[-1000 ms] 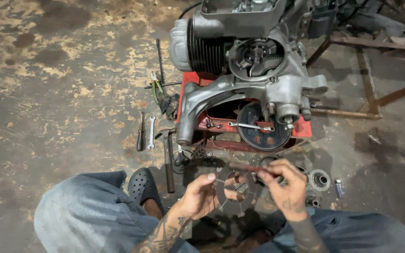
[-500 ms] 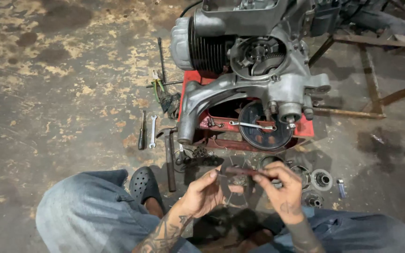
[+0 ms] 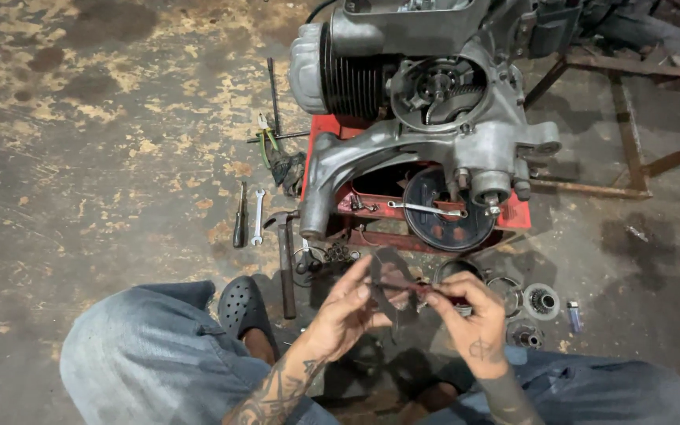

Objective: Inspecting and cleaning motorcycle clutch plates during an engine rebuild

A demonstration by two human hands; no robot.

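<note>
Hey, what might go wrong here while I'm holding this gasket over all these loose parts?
The thin gasket, pinched between left hand and right hand, may tear if pulled. The small bearings loose on the dirty floor might pick up grit. The hammer beside your shoe is a trip risk.

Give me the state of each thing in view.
Left hand: gripping the gasket.
Right hand: pinching the gasket.
Gasket: held off the floor.
Engine: on the red stand, side cover off.
Hammer: lying on the floor.
Spanner: lying on the floor.

Grey engine (image 3: pixel 434 118), red stand (image 3: pixel 332 130), blue jeans (image 3: pixel 143 354), black clog (image 3: pixel 242 307).
</note>
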